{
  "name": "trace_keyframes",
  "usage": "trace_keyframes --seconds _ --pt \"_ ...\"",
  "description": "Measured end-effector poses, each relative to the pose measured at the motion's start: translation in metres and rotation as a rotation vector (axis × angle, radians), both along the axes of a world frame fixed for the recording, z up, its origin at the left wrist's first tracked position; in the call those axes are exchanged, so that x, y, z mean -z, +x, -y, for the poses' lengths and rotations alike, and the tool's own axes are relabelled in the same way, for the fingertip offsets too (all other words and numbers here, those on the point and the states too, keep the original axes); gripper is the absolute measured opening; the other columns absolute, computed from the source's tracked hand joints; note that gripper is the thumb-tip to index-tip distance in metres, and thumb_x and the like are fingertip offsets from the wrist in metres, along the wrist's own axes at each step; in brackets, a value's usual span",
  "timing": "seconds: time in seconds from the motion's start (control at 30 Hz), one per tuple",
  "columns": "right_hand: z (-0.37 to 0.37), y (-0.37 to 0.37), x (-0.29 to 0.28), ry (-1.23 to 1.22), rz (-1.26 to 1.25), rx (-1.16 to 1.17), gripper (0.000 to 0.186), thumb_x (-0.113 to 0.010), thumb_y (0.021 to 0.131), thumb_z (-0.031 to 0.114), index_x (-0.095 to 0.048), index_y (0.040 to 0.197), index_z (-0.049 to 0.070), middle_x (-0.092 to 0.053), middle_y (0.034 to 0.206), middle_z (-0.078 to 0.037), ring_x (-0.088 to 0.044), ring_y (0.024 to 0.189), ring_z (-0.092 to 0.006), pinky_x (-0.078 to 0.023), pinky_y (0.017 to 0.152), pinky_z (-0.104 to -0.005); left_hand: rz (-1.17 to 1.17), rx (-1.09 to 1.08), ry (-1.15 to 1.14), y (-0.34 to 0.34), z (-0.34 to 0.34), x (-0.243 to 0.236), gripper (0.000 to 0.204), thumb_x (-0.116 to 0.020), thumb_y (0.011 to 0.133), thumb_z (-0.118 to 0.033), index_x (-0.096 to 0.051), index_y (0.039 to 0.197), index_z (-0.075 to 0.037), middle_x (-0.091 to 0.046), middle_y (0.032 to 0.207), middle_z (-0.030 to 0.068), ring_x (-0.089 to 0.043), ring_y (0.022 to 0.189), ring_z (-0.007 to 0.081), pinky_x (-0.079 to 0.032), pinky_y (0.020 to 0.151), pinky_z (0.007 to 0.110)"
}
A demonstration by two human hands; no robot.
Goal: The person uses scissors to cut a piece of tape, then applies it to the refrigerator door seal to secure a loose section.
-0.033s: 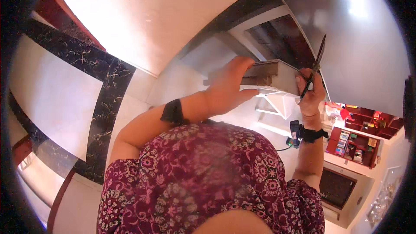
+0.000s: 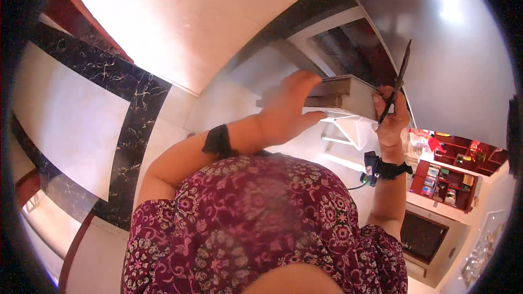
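Observation:
My left hand point(image 2: 289, 109) reaches in from the left, fingers and thumb set wide around a box-like piece point(image 2: 359, 98) with a pale side and brown, cardboard-looking edges. A brown end of it sticks out left of my palm. My right hand point(image 2: 393, 117) grips dark scissors point(image 2: 402, 68) at the pale side's right end. The blades point up and away; the handles lie against my fingers. My right thumb is close to the box's corner; whether it presses on it I cannot tell.
A white stand with slanted legs point(image 2: 348, 133) is below the box. Beyond it is a pale frame around a dark opening point(image 2: 348, 49), beside a large grey panel point(image 2: 452, 60). Red shelves point(image 2: 444, 185) stand at the right. Black marbled bands point(image 2: 125, 147) edge the pale floor at left.
The scissors have tilted very slightly in my right hand. My left hand and the box look nearly the same.

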State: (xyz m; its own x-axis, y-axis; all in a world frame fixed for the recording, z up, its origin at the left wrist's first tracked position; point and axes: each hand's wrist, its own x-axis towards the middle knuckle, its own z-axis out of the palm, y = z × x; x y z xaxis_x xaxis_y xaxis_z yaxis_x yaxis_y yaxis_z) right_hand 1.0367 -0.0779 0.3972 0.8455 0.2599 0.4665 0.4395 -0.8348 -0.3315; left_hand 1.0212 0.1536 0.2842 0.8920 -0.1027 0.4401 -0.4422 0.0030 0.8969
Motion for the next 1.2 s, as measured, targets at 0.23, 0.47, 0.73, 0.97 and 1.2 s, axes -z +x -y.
trace_keyframes --seconds 0.23,0.47,0.73,0.97,1.2 --pt "0.012 0.013 0.012 -0.046 0.085 -0.003 0.027 -0.058 0.085 0.027 -0.057 0.092 0.001 -0.058 0.077 -0.008 -0.053 0.068 -0.016 -0.044 0.063 -0.027 0.25 -0.017 0.208 0.013 0.011 0.012 0.038 -0.062 0.075 -0.013 -0.05 0.11 -0.002 -0.051 0.106 0.0189 -0.048 0.094 0.0352 -0.039 0.085 0.042" --pt "0.009 0.016 0.013 -0.026 0.065 0.064 0.023 -0.063 0.081 0.023 -0.056 0.089 0.002 -0.058 0.076 -0.009 -0.053 0.066 -0.0185 -0.043 0.062 -0.0276 0.26 -0.036 0.253 0.022 0.011 0.023 0.033 -0.064 0.073 -0.022 -0.056 0.096 0.0 -0.054 0.099 0.0139 -0.052 0.093 0.0293 -0.044 0.077 0.038" --pt "0.01 0.024 0.015 0.047 0.068 0.035 0.019 -0.066 0.079 0.018 -0.057 0.087 0.003 -0.058 0.075 -0.009 -0.053 0.066 -0.0196 -0.043 0.062 -0.0277 0.016 0.11 -0.118 0.028 0.001 -0.006 0.039 -0.066 0.076 -0.013 -0.053 0.111 -0.005 -0.053 0.107 0.0152 -0.05 0.101 0.0295 -0.041 0.086 0.036" --pt "0.005 0.022 0.014 0.015 0.068 0.059 0.017 -0.065 0.079 0.015 -0.056 0.086 0.002 -0.058 0.076 -0.009 -0.053 0.066 -0.0188 -0.043 0.062 -0.0264 -0.176 0.376 -0.407 0.039 -0.003 -0.009 0.017 -0.063 0.076 -0.005 -0.063 0.092 -0.002 -0.057 0.091 0.0057 -0.055 0.083 0.0139 -0.044 0.071 0.024" --pt "0.002 0.021 0.013 0.038 0.041 0.055 0.015 -0.065 0.078 0.012 -0.055 0.085 0.002 -0.058 0.076 -0.008 -0.051 0.066 -0.0156 -0.042 0.062 -0.0253 -0.348 0.417 -0.524 0.038 -0.002 -0.009 0.012 -0.066 0.075 -0.005 -0.065 0.086 -0.001 -0.059 0.087 0.0039 -0.055 0.08 0.0111 -0.043 0.07 0.023"
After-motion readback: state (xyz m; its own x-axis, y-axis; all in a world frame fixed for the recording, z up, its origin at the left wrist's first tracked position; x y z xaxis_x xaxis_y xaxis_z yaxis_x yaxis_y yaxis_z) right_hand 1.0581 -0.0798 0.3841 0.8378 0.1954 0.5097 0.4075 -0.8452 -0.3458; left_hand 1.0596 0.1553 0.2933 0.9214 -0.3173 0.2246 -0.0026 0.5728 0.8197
